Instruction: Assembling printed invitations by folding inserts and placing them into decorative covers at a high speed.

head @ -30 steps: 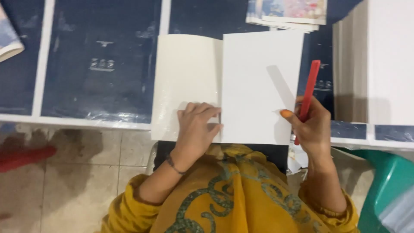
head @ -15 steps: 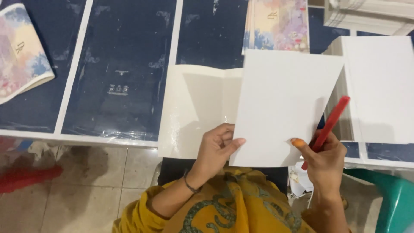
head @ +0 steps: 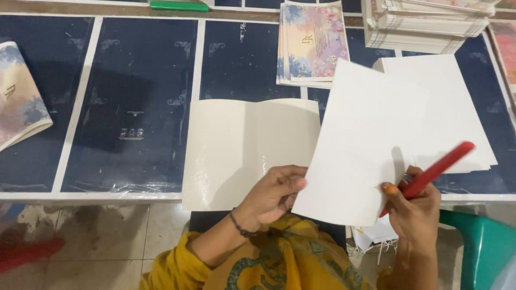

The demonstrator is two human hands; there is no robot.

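The white sheet [head: 365, 145] stood tilted at centre-right, long axis running up the frame; the left hand [head: 274, 196] pinched its lower-left edge, nearer; the right hand [head: 414, 207] gripped a red stick [head: 438, 167] at its lower-right edge.

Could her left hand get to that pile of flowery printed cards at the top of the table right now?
Probably not at once: the left hand is pinching the white sheet, which also lies between it and the pile of printed cards.
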